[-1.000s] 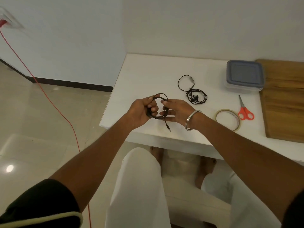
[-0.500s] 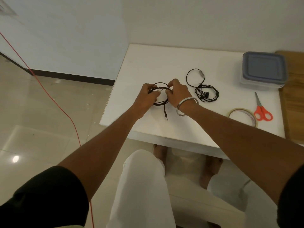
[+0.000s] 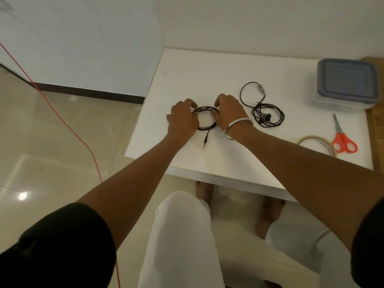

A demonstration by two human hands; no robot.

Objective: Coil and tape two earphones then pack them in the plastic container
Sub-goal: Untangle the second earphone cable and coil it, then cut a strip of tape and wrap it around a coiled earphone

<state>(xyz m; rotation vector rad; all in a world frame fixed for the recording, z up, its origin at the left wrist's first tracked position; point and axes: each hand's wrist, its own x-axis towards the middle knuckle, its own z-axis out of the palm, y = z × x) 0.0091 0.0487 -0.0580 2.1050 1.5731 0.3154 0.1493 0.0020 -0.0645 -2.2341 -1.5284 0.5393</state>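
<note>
White table [image 3: 207, 65] is sitting in a room corner w/ pale walls, tiled floor to the left. Both arms are reaching fwd, palms down: left hand [image 3: 182, 119] and right hand [image 3: 229, 113] are each pinching a side of the coiled earphone [image 3: 205, 110], pressing it flat on the table, plug end pointing back toward the body. Second earphone [image 3: 267, 115] is lying loose just right of the right hand. Further right: tape roll [image 3: 318, 142], scissors [image 3: 342, 140], lidded container [image 3: 347, 82] near the far right edge. Table's left edge is running close beside the left hand.

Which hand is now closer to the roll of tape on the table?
The right hand. It rests on the coiled earphone, with the tape roll farther to its right, near the scissors. The left hand holds the coil's other side, farther away.
</note>
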